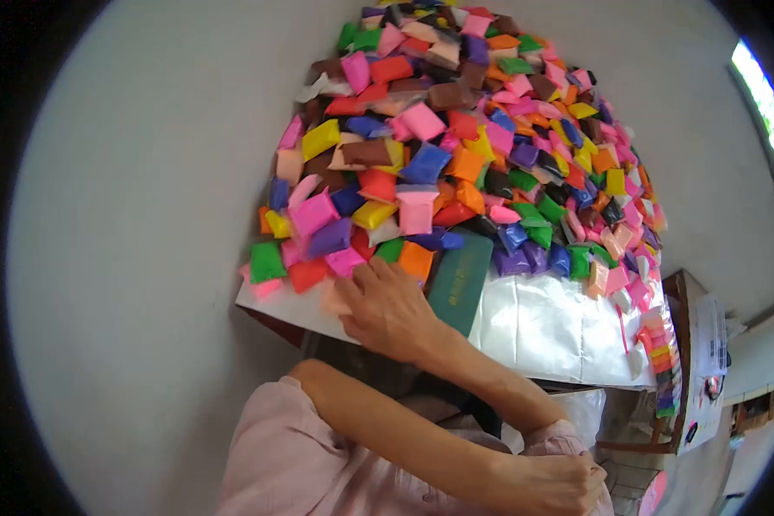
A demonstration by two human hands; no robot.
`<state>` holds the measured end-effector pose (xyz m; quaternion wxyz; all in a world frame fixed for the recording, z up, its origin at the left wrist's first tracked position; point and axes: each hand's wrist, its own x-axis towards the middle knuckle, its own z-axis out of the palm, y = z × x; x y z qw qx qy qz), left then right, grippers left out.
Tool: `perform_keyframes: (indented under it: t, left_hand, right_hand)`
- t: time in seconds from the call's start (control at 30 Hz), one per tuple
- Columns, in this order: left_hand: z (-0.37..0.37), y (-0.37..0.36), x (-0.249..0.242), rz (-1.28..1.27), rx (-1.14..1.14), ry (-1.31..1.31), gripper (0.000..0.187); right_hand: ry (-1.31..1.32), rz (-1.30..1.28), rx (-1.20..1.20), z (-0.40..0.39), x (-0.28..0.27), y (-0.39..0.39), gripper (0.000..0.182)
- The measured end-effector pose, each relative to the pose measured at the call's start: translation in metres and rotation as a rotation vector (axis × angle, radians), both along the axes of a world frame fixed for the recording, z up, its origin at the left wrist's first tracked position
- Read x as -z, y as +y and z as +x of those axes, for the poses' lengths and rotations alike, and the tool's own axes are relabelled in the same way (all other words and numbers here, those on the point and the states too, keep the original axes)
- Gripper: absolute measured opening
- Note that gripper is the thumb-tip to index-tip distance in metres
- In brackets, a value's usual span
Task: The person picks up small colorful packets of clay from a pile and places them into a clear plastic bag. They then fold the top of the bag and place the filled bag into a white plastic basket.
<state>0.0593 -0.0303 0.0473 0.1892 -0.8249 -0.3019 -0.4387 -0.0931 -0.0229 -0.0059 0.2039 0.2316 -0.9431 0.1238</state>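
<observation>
My right hand reaches to the front left of the table, its fingers curled down at the edge of a heap of small coloured packets that look like modelling clay. A blurred peach packet is at its thumb side and appears pinched there; the fingertips are partly hidden. Around this hand lie a red packet, a magenta packet and an orange packet. My left arm crosses low in front of my body. My left hand is closed near my right sleeve, and whatever it may hold is hidden.
A dark green book or box lies right of my right hand, beside a silvery sheet on the table. Stacked coloured pieces line the right edge. A wooden stand is beyond it, and a white wall rises at left.
</observation>
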Motion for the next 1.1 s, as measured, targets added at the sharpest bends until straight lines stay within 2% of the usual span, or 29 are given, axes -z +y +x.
perform_keyframes:
  t: [0.07, 0.2, 0.27, 0.3, 0.33, 0.43, 0.47, 0.57, 0.67, 0.7, 0.83, 0.9, 0.93, 0.97, 1.03, 1.1]
  left_hand:
    - [-0.005, -0.003, 0.000, -0.043, 0.039, 0.013, 0.024]
    - [-0.032, -0.001, -0.020, -0.061, 0.075, 0.196, 0.025]
    - [-0.032, 0.012, -0.019, -0.120, 0.096, 0.068, 0.021]
    - [-0.031, 0.017, -0.019, -0.153, 0.110, 0.006, 0.019]
    - [-0.048, 0.011, -0.041, -0.243, 0.103, 0.048, 0.017]
    - [-0.063, 0.024, -0.054, -0.228, 0.214, -0.047, 0.019]
    - [-0.069, 0.023, -0.061, -0.304, 0.251, -0.021, 0.022]
    - [-0.081, 0.023, -0.065, -0.297, 0.226, -0.002, 0.026]
    - [-0.107, 0.021, -0.082, -0.453, 0.166, 0.028, 0.025]
    - [-0.118, 0.025, -0.086, -0.424, 0.096, 0.009, 0.024]
    - [-0.166, 0.047, -0.097, -0.272, -0.264, -0.120, 0.022]
    - [-0.191, 0.053, -0.097, -0.258, -0.449, -0.214, 0.021]
    - [-0.200, 0.053, -0.101, -0.258, -0.489, -0.315, 0.020]
    - [-0.206, 0.050, -0.108, -0.259, -0.531, -0.414, 0.018]
    - [-0.218, 0.045, -0.118, -0.200, -0.574, -0.598, 0.016]
    - [-0.226, 0.039, -0.121, -0.086, -0.578, -0.773, 0.016]
  right_hand:
    - [0.027, -0.182, 0.008, 0.019, -0.017, 0.006, 0.039]
    - [0.246, -0.210, 0.384, 0.051, -0.039, 0.054, 0.036]
    - [0.203, -0.327, 0.642, 0.057, -0.025, 0.088, 0.036]
    - [0.190, -0.331, 0.675, 0.057, -0.022, 0.100, 0.036]
    - [0.179, -0.335, 0.710, 0.058, -0.021, 0.111, 0.035]
    - [0.210, -0.357, 0.712, 0.046, -0.020, 0.137, 0.036]
    - [0.232, -0.350, 0.729, 0.038, -0.022, 0.142, 0.035]
    - [0.273, -0.322, 0.779, 0.005, -0.028, 0.154, 0.033]
    - [0.315, -0.151, 0.732, -0.041, -0.003, 0.181, 0.040]
    - [0.187, -0.268, 0.805, -0.036, -0.021, 0.168, 0.041]
    - [0.411, -0.255, 0.593, -0.026, -0.009, 0.205, 0.042]
    - [0.458, -0.323, 0.572, 0.012, -0.034, 0.225, 0.031]
    - [0.418, -0.235, 0.781, 0.015, -0.038, 0.242, 0.025]
    - [0.401, -0.275, 0.857, 0.013, -0.025, 0.283, 0.023]
    - [0.210, -0.247, 1.122, 0.015, -0.044, 0.336, 0.018]
    - [0.365, -0.201, 1.213, 0.018, -0.042, 0.391, 0.019]
